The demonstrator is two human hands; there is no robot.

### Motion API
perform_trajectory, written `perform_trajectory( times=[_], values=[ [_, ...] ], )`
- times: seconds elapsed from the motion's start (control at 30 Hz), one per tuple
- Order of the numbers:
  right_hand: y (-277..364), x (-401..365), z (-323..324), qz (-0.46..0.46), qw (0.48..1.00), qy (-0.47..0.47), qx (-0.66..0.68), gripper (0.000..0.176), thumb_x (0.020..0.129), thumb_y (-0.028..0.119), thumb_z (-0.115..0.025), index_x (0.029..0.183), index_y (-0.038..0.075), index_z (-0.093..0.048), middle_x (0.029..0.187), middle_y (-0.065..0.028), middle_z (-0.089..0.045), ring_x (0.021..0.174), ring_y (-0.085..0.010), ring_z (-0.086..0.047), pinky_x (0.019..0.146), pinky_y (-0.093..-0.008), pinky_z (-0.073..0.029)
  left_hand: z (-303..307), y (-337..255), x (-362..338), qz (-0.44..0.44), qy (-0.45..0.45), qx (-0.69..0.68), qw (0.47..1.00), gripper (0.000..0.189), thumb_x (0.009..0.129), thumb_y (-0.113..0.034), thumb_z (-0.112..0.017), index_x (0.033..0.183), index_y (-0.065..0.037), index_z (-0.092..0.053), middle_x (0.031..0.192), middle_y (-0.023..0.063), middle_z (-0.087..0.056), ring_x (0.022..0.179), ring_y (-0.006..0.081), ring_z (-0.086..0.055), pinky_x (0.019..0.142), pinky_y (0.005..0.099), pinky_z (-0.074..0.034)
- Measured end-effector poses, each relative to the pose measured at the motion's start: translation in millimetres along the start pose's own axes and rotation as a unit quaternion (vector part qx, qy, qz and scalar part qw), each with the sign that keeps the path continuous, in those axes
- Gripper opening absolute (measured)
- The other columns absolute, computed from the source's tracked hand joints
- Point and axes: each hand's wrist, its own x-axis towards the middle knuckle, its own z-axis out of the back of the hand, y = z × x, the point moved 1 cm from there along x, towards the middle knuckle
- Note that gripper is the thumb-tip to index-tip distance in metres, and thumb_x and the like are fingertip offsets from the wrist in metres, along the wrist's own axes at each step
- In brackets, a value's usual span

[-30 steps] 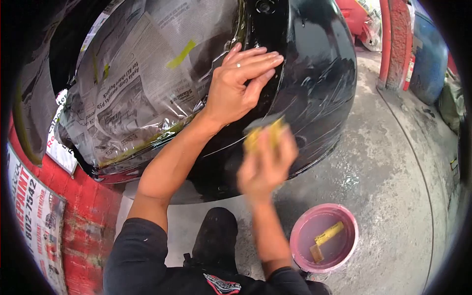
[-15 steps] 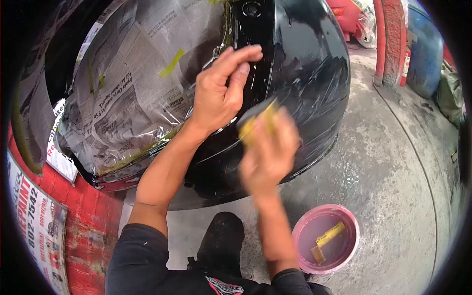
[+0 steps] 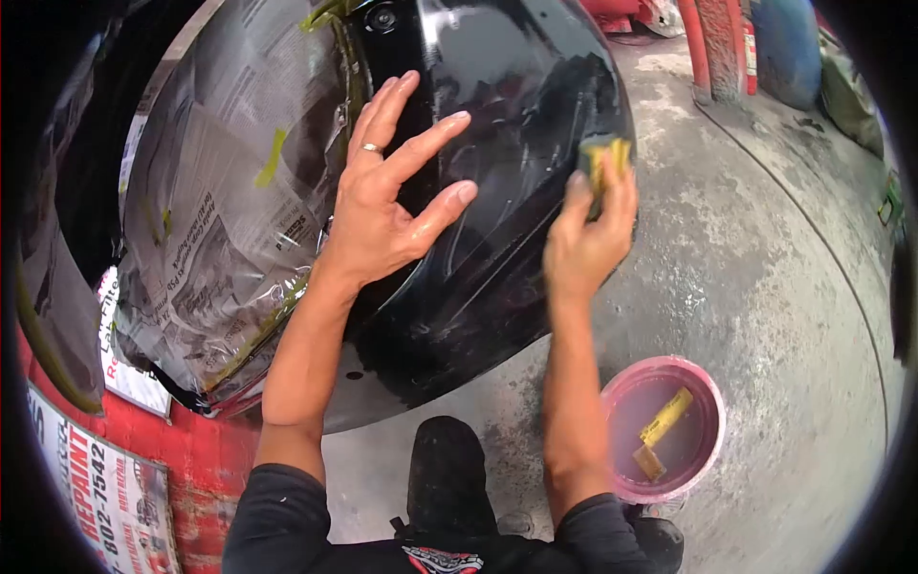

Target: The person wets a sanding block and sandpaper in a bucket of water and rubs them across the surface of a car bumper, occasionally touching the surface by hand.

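The right hand, grip clamped on a yellow pad, is sweeping outward to the edge of the black panel. The left hand is splaying its grip apart beside it.

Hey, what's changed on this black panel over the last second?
The right hand, gripping the yellow sponge throughout, swept up and to the right across the black panel to near its right edge. The left hand spread its fingers apart over the panel. The newspaper masking and the pink bucket stayed as they were.
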Motion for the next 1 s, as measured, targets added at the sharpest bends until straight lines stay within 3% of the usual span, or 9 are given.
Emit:
perform_trajectory(
  times=[0.17, 0.27, 0.33, 0.4, 0.57, 0.67, 0.8, 0.93, 1.0],
  values=[
    [37, -179, 21, 0.088, 0.992, 0.064, 0.061, 0.037, 0.087, 0.003, -0.064, 0.124, 0.007, -0.064, 0.13, -0.0241, -0.056, 0.123, -0.0444, -0.053, 0.106, -0.0547, -0.041, 9, -3, 3, 0.003, 0.052, 0.023, 0.998, 0.07, 0.069, -0.033, -0.086, 0.134, -0.019, -0.064, 0.159, 0.022, -0.033, 0.148, 0.0417, -0.027, 0.12, 0.0534, -0.02],
    [-13, -110, 16, 0.134, 0.99, 0.021, 0.047, 0.035, 0.089, 0.004, -0.062, 0.124, 0.004, -0.062, 0.127, -0.0241, -0.058, 0.121, -0.0421, -0.055, 0.106, -0.0505, -0.041, 11, -1, 3, 0.012, 0.055, 0.012, 0.998, 0.071, 0.07, -0.033, -0.085, 0.136, -0.022, -0.063, 0.159, 0.0209, -0.032, 0.147, 0.0434, -0.026, 0.12, 0.0561, -0.017],
    [-42, -12, 15, -0.145, 0.986, 0.012, 0.076, 0.034, 0.095, 0.012, -0.063, 0.125, -0.003, -0.061, 0.127, -0.0211, -0.062, 0.12, -0.0327, -0.059, 0.105, -0.0396, -0.043, 8, -2, 0, 0.018, 0.039, 0.037, 0.998, 0.068, 0.071, -0.033, -0.085, 0.135, -0.021, -0.063, 0.158, 0.0193, -0.034, 0.147, 0.0426, -0.027, 0.12, 0.0565, -0.017],
    [-80, 25, 7, -0.175, 0.982, 0.007, 0.065, 0.035, 0.095, 0.013, -0.064, 0.125, -0.004, -0.06, 0.122, -0.0187, -0.064, 0.117, -0.0322, -0.06, 0.104, -0.0397, -0.043, 4, -3, -2, 0.008, 0.026, 0.025, 0.999, 0.061, 0.074, -0.03, -0.083, 0.132, -0.02, -0.066, 0.155, 0.0177, -0.039, 0.146, 0.041, -0.031, 0.12, 0.0567, -0.018],
    [-5, -169, 18, 0.035, 0.998, -0.012, 0.046, 0.041, 0.089, 0.0, -0.065, 0.129, 0.003, -0.057, 0.135, -0.023, -0.054, 0.127, -0.0415, -0.052, 0.109, -0.048, -0.04, -5, -5, 3, 0.002, 0.002, 0.075, 0.997, 0.048, 0.083, -0.015, -0.073, 0.13, -0.01, -0.066, 0.153, 0.0187, -0.044, 0.145, 0.0373, -0.036, 0.12, 0.0504, -0.02],
    [-30, -127, 19, 0.014, 0.999, -0.02, 0.046, 0.043, 0.088, -0.002, -0.065, 0.131, 0.005, -0.058, 0.139, -0.0249, -0.051, 0.129, -0.0419, -0.051, 0.109, -0.0456, -0.041, -5, -5, 0, -0.004, 0.018, 0.062, 0.998, 0.054, 0.081, -0.017, -0.075, 0.133, -0.008, -0.064, 0.157, 0.0204, -0.038, 0.147, 0.0379, -0.032, 0.12, 0.0486, -0.021],
    [-42, -42, 19, -0.163, 0.985, -0.016, 0.047, 0.038, 0.093, 0.005, -0.063, 0.13, -0.003, -0.057, 0.139, -0.025, -0.051, 0.128, -0.0412, -0.051, 0.107, -0.044, -0.041, -8, -17, 5, -0.003, 0.064, 0.031, 0.997, 0.067, 0.074, -0.022, -0.082, 0.137, -0.018, -0.062, 0.161, 0.0273, -0.023, 0.148, 0.0455, -0.023, 0.12, 0.0523, -0.019],
    [-15, -161, 14, -0.046, 0.998, -0.045, 0.026, 0.04, 0.093, 0.002, -0.06, 0.132, -0.001, -0.053, 0.142, -0.0286, -0.046, 0.131, -0.045, -0.047, 0.11, -0.0504, -0.038, -10, -10, -2, -0.003, 0.073, 0.018, 0.997, 0.07, 0.073, -0.023, -0.083, 0.139, -0.019, -0.061, 0.162, 0.0297, -0.018, 0.148, 0.0478, -0.021, 0.12, 0.0525, -0.018],
    [2, -190, 20, -0.054, 0.998, 0.0, 0.02, 0.038, 0.093, 0.004, -0.059, 0.13, 0.0, -0.053, 0.127, -0.0291, -0.055, 0.126, -0.0444, -0.051, 0.111, -0.0502, -0.036, -13, -11, 0, -0.006, 0.066, 0.029, 0.997, 0.06, 0.077, -0.021, -0.08, 0.135, -0.02, -0.065, 0.161, 0.0301, -0.019, 0.148, 0.0471, -0.022, 0.12, 0.0515, -0.018]
  ],
)
